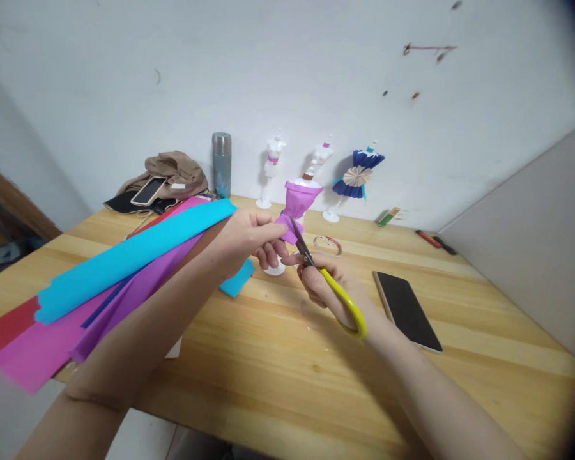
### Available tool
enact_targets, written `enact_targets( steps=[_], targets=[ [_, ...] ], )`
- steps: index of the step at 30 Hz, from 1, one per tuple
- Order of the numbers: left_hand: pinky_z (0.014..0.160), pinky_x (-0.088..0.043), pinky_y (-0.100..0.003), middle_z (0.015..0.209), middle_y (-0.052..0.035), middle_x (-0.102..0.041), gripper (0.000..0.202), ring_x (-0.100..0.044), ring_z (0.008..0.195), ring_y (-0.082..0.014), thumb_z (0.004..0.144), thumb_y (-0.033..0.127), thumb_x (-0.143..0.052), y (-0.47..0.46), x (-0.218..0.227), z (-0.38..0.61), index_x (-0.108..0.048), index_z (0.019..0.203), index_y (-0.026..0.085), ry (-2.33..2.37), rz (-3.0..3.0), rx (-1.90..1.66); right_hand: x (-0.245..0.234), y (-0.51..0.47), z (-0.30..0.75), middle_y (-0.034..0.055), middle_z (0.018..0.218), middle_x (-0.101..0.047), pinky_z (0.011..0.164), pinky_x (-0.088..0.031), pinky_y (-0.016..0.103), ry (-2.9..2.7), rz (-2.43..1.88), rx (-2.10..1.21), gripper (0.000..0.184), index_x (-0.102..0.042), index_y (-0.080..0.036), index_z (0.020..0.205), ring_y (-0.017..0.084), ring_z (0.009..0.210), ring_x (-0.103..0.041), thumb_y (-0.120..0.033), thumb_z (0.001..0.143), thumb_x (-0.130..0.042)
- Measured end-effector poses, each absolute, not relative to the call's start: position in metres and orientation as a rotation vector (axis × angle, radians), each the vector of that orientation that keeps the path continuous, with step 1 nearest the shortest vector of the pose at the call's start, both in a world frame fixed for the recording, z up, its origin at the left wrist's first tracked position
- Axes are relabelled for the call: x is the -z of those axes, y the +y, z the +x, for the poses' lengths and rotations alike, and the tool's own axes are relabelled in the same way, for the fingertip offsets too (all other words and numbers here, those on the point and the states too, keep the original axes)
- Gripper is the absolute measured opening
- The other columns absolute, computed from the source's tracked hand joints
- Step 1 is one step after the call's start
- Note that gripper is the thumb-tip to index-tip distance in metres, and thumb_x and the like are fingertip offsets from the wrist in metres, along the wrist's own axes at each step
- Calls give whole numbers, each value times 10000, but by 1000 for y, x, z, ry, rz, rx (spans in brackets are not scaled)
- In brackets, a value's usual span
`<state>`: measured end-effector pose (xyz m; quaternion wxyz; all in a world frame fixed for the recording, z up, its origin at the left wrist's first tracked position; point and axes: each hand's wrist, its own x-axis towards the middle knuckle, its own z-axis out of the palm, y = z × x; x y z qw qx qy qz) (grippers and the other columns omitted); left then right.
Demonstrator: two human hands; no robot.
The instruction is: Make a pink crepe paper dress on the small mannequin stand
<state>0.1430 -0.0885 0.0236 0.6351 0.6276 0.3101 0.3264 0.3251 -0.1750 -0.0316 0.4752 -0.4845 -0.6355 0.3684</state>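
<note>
My left hand point(249, 233) pinches the lower end of a purple crepe paper piece point(301, 199). The paper flares at its top and is gathered narrow just above my fingers; a white mannequin stand shows partly behind it. Scissors point(349, 312) with yellow handles are in my right hand point(333, 281), fingers wrapped round the grips. Their dark blades point up and left against the paper's lower flap, close to my left fingertips. Whether the blades are cutting I cannot tell. A small blue paper piece point(238, 278) lies on the table below my left hand.
Crepe paper strips point(138, 246) in several colours lie left, under my left forearm. Behind stand small white mannequins point(271, 167), one in a blue paper dress point(359, 174), and a flask point(222, 165). A phone point(408, 311) lies right, a tape roll point(328, 245) in the middle.
</note>
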Motion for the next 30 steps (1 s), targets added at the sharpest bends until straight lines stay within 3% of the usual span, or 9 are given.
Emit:
enact_targets(
  steps=[12, 30],
  targets=[
    [404, -458, -184, 631, -58, -727, 171, -610, 437, -100, 791, 147, -646, -90, -25, 144, -664, 623, 127, 689, 1417, -747, 32, -172, 325, -35, 599, -453, 484, -327, 265, -1501, -1139, -927, 586, -782, -159, 1019, 119, 535, -399, -717, 870, -679],
    [439, -476, -183, 615, -55, -703, 218, -605, 459, -96, 831, 203, -669, -91, -26, 145, -679, 627, 125, 716, 1452, -665, 28, -172, 323, -31, 588, -448, 489, -350, 261, -1501, -1112, -905, 578, -746, -183, 880, 130, 555, -427, -754, 860, -660]
  ],
)
